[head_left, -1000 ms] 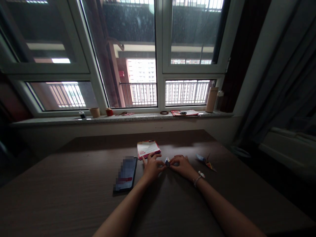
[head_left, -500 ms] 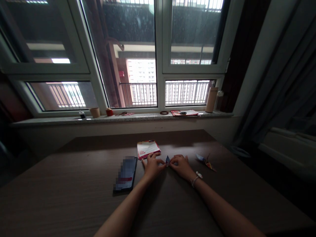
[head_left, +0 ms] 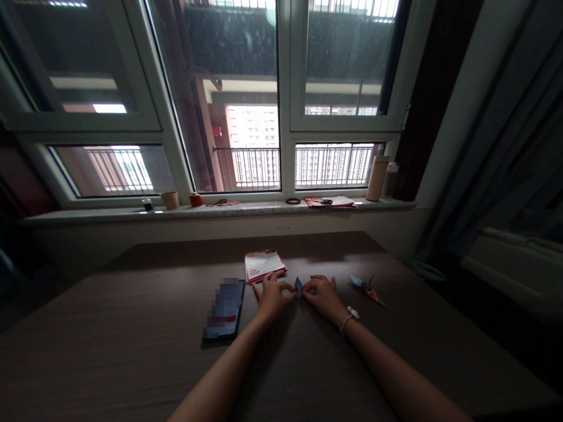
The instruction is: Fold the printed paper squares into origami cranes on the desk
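A small folded piece of coloured paper [head_left: 298, 285] stands on the dark wooden table [head_left: 132, 328] between my two hands. My left hand [head_left: 271, 295] pinches its left side with curled fingers. My right hand [head_left: 323, 295] pinches its right side; a light bracelet sits on that wrist. Both hands rest on the tabletop. A finished folded paper figure [head_left: 367, 289] lies to the right of my right hand.
A stack of red-and-white paper sheets [head_left: 264, 265] lies just beyond my left hand. A dark phone [head_left: 224, 309] lies to the left. The windowsill holds small cups [head_left: 170, 200], papers [head_left: 329, 201] and a tall beige flask [head_left: 377, 170]. Curtains hang at the right.
Both hands have slid slightly away from me with the folded paper still pinched between them; little else differs.
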